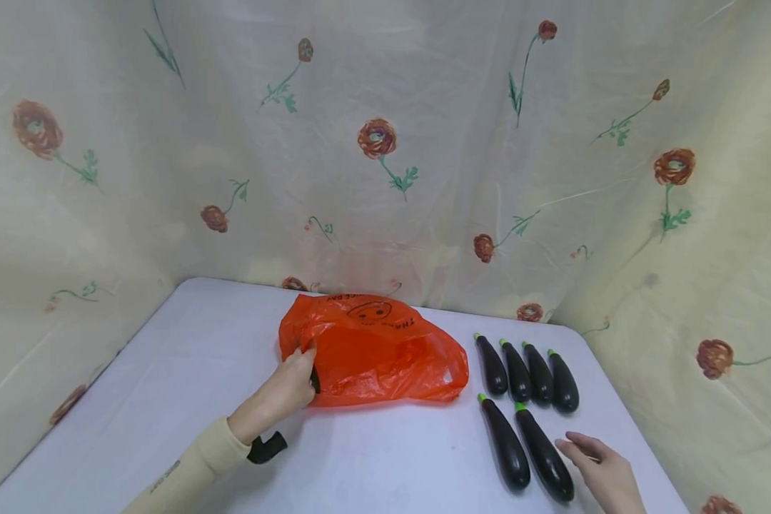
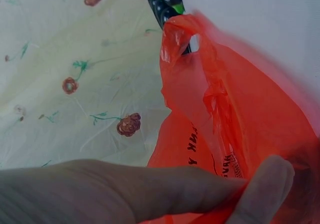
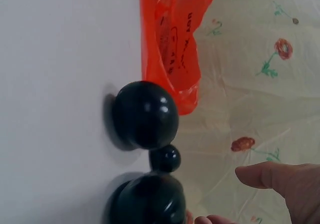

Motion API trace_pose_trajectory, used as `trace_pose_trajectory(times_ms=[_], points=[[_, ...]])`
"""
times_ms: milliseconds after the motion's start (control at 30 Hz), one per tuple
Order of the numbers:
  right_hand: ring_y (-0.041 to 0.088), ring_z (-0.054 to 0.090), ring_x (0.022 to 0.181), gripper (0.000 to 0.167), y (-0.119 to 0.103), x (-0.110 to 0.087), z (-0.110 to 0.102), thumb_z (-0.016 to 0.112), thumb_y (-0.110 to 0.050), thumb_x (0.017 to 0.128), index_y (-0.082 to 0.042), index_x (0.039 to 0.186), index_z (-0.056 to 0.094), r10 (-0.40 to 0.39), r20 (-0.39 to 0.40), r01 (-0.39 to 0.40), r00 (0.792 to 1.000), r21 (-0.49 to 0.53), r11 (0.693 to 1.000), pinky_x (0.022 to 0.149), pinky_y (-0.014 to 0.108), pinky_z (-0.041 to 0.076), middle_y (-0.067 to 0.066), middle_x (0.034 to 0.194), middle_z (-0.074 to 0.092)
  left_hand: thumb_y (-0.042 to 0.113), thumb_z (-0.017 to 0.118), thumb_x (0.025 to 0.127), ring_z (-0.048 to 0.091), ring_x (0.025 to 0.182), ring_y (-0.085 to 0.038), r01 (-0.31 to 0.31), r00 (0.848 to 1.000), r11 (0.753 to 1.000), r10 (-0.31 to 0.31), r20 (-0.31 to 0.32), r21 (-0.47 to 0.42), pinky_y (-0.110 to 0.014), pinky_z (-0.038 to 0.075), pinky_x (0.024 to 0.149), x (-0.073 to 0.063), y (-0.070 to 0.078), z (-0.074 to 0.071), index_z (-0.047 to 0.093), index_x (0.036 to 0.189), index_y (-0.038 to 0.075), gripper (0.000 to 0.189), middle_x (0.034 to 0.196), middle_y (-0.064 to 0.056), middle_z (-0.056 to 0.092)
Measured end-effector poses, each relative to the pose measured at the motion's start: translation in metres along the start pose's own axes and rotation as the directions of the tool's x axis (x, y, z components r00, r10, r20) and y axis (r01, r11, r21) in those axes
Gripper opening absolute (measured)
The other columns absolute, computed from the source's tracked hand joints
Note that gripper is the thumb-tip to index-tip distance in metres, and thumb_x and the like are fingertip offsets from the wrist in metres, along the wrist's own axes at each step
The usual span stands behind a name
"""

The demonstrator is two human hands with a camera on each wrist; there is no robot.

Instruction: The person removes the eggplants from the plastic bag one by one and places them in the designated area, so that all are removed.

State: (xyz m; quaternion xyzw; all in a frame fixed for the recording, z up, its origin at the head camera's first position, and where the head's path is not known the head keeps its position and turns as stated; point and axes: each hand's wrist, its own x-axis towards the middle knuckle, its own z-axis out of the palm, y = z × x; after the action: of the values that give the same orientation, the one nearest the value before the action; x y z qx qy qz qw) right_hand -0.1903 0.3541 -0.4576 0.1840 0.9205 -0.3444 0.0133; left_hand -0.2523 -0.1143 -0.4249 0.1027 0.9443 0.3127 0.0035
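An orange-red plastic bag with black print lies on the table in the head view. My left hand pinches the left edge of the bag between thumb and fingers; the left wrist view shows the film bunched there. My right hand hovers at the lower right, thumb and fingers apart, holding nothing. Just left of it lies an eggplant, with another eggplant alongside. In the right wrist view the rounded end of an eggplant stands near the right thumb.
Several more eggplants lie in a row behind the front pair, right of the bag. The white table is bordered by a floral plastic curtain at the back and sides. A black strap-like piece shows beneath the left wrist.
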Motion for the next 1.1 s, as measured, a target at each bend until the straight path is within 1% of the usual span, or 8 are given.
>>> trace_pose_trajectory(times_ms=[67, 200, 300, 433, 633, 767, 900, 1100], points=[[0.043, 0.053, 0.118, 0.081, -0.007, -0.002, 0.0, 0.057, -0.063, 0.085, 0.002, 0.134, 0.052, -0.022, -0.007, 0.022, 1.0, 0.008, 1.0, 0.09, 0.049, 0.049, 0.024, 0.13, 0.058, -0.017, 0.062, 0.077, 0.058, 0.094, -0.028, -0.003, 1.0, 1.0, 0.003, -0.004, -0.005, -0.041, 0.058, 0.08, 0.0, 0.0, 0.0, 0.037, 0.137, -0.018, 0.066, 0.126, -0.03, 0.053], [0.039, 0.054, 0.12, 0.076, -0.023, -0.005, 0.004, 0.061, -0.058, 0.085, 0.0, 0.135, 0.052, -0.052, -0.005, 0.052, 0.999, 0.074, 0.996, 0.095, 0.051, 0.047, 0.02, 0.126, 0.062, -0.017, 0.06, 0.076, 0.059, 0.092, -0.029, -0.029, 0.999, 0.999, 0.029, -0.022, -0.012, -0.039, 0.058, 0.075, -0.001, -0.001, -0.001, 0.038, 0.136, -0.019, 0.063, 0.123, -0.032, 0.054], [0.037, 0.057, 0.116, 0.075, -0.038, -0.006, 0.008, 0.064, -0.057, 0.084, -0.001, 0.133, 0.054, -0.068, 0.003, 0.067, 0.998, 0.095, 0.993, 0.09, 0.043, 0.05, 0.021, 0.125, 0.063, -0.017, 0.059, 0.076, 0.059, 0.091, -0.03, -0.047, 0.998, 0.999, 0.047, -0.037, -0.01, -0.039, 0.057, 0.074, -0.001, -0.002, 0.0, 0.039, 0.134, -0.02, 0.062, 0.12, -0.033, 0.055], [0.031, 0.059, 0.111, 0.072, -0.059, -0.005, 0.014, 0.065, -0.057, 0.083, -0.004, 0.131, 0.057, -0.101, 0.01, 0.1, 0.995, 0.09, 0.991, 0.08, 0.033, 0.05, 0.022, 0.125, 0.061, -0.017, 0.058, 0.076, 0.058, 0.091, -0.03, -0.048, 0.998, 0.999, 0.048, -0.04, -0.006, -0.037, 0.057, 0.073, -0.001, -0.003, 0.0, 0.04, 0.134, -0.02, 0.061, 0.119, -0.032, 0.056], [0.024, 0.062, 0.103, 0.06, -0.088, -0.006, 0.027, 0.069, -0.047, 0.084, -0.006, 0.126, 0.061, -0.166, 0.015, 0.163, 0.986, 0.112, 0.98, 0.08, 0.032, 0.05, 0.015, 0.117, 0.067, -0.017, 0.059, 0.076, 0.057, 0.087, -0.029, -0.049, 0.998, 0.999, 0.048, -0.042, -0.01, -0.034, 0.055, 0.068, 0.0, -0.002, -0.001, 0.044, 0.13, -0.019, 0.057, 0.113, -0.031, 0.058], [0.018, 0.061, 0.098, 0.052, -0.106, -0.006, 0.036, 0.07, -0.041, 0.084, -0.008, 0.124, 0.063, -0.206, 0.011, 0.202, 0.979, 0.137, 0.97, 0.08, 0.026, 0.052, 0.009, 0.11, 0.069, -0.017, 0.06, 0.076, 0.056, 0.086, -0.028, -0.05, 0.998, 0.999, 0.049, -0.046, -0.008, -0.034, 0.054, 0.068, 0.001, -0.002, -0.001, 0.045, 0.129, -0.018, 0.055, 0.11, -0.029, 0.058], [0.017, 0.061, 0.096, 0.047, -0.123, -0.005, 0.047, 0.07, -0.035, 0.085, -0.008, 0.122, 0.064, -0.229, 0.013, 0.224, 0.973, 0.158, 0.962, 0.083, 0.027, 0.055, 0.008, 0.108, 0.068, -0.017, 0.06, 0.075, 0.055, 0.085, -0.028, -0.052, 0.997, 0.999, 0.052, -0.055, -0.002, -0.034, 0.054, 0.067, 0.003, -0.003, -0.001, 0.046, 0.127, -0.018, 0.054, 0.106, -0.027, 0.059], [0.02, 0.06, 0.094, 0.048, -0.142, -0.004, 0.062, 0.07, -0.036, 0.085, -0.009, 0.124, 0.063, -0.252, 0.075, 0.237, 0.965, 0.167, 0.957, 0.077, 0.029, 0.056, 0.008, 0.11, 0.067, -0.018, 0.059, 0.074, 0.055, 0.083, -0.028, -0.057, 0.997, 0.998, 0.057, -0.057, 0.003, -0.032, 0.052, 0.064, 0.003, -0.004, -0.001, 0.047, 0.126, -0.018, 0.054, 0.105, -0.027, 0.058]])
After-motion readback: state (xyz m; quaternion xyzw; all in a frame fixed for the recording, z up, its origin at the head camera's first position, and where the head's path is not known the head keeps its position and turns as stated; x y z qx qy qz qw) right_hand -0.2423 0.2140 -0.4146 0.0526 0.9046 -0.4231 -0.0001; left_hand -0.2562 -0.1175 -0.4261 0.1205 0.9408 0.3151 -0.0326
